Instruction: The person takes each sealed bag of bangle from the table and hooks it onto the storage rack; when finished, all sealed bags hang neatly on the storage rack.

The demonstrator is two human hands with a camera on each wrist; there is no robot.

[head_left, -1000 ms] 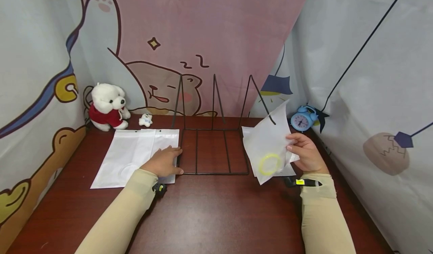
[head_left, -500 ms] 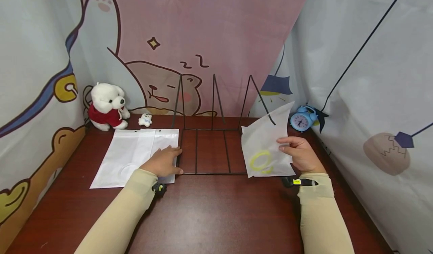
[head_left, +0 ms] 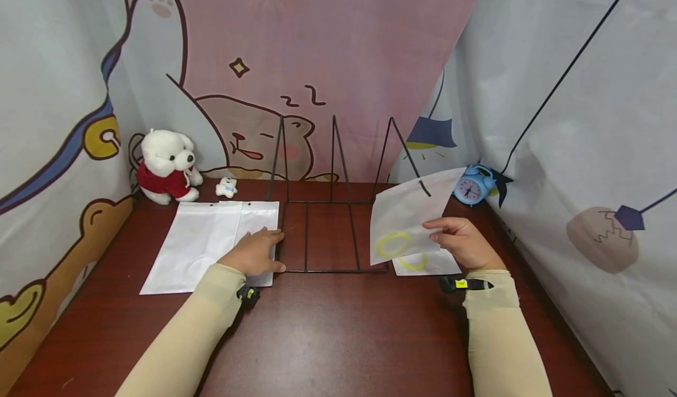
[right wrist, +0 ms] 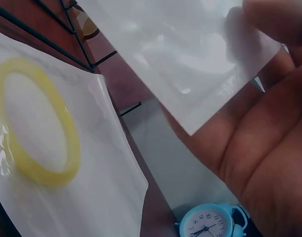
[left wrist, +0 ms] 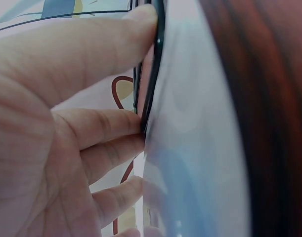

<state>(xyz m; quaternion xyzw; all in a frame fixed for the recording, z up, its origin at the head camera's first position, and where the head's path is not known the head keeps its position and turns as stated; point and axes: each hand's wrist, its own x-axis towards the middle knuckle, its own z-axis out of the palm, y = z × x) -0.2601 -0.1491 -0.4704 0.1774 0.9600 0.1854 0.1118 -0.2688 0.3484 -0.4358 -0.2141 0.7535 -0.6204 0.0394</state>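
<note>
My left hand rests across the right edge of white plastic bags. Its thumb and fingertips press the left side of a black wire rack; in the left wrist view the fingers look fairly straight against the wire. My right hand pinches the right edge of a white plastic bag, raised and tilted beside the rack's right end. A yellow ring shows near its lower edge. Beneath it lies another white bag with a yellow ring, partly hidden.
A plush white dog in red sits at the back left, beside a small white toy. A blue alarm clock stands at the back right. The rack's upright wires rise near the printed curtain.
My right hand has moved left with the bag, turning it and bringing it against the rack's right side; the lower bag shows more of its ring. My left hand has stayed in place.
</note>
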